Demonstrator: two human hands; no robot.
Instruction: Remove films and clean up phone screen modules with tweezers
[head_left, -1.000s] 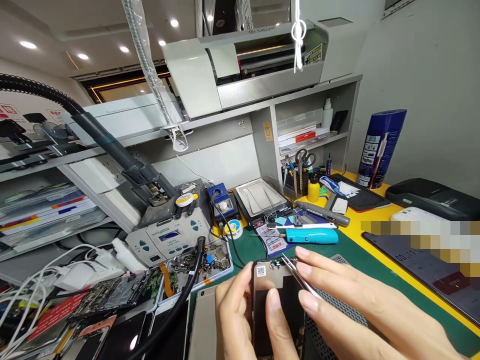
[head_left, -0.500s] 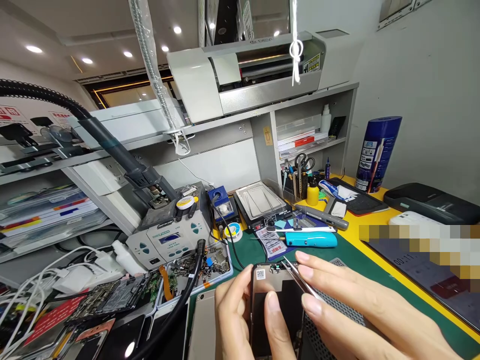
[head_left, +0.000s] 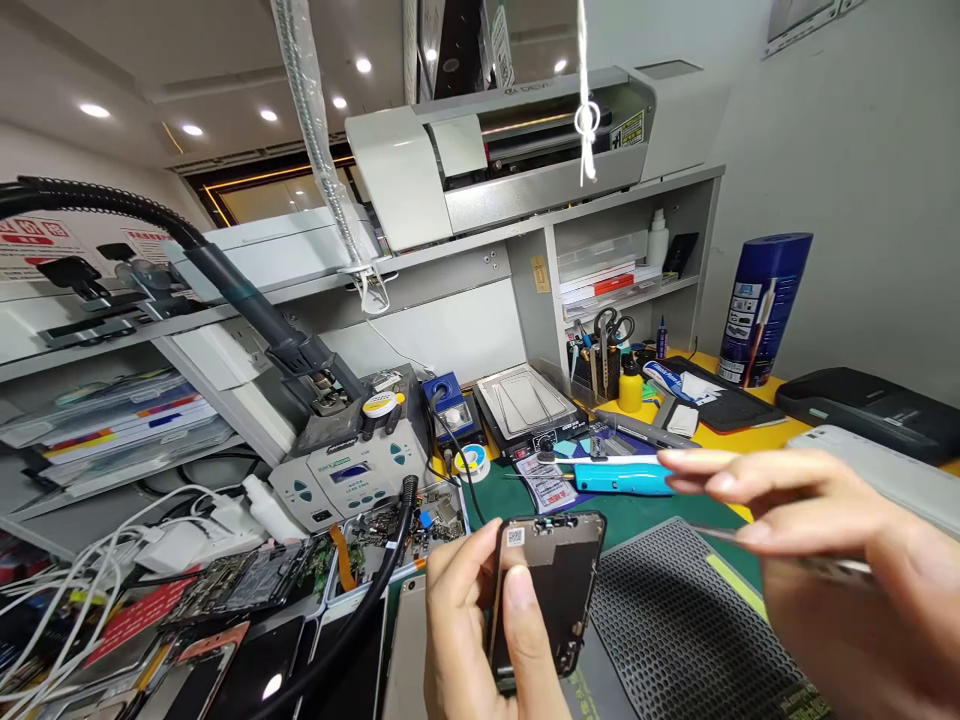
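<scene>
My left hand (head_left: 480, 630) grips a phone display assembly (head_left: 566, 590) upright, thumb pressed on its back and fingers behind its left edge. Its dark back faces me, with a small QR sticker at the top left and tiny parts along the top edge. To the right, my right hand (head_left: 840, 560) is in the air, partly blurred, above the perforated grey pad (head_left: 675, 600). Metal tweezers (head_left: 716, 533) stick out between its fingers, mostly hidden by the hand. Just beyond the fingertips lies a screwdriver with a blue handle (head_left: 619, 479).
On the left are a soldering station (head_left: 352, 475), a tray of circuit boards (head_left: 435, 515), dismantled phones and white cables (head_left: 60, 610). Behind the green mat stand a heating plate (head_left: 525, 400), a yellow bottle (head_left: 630, 388) and a blue spray can (head_left: 765, 310).
My right hand has moved away from the display's top edge, to the right, with the tweezers. My left hand keeps hold of the display. The camera view has shifted slightly.
</scene>
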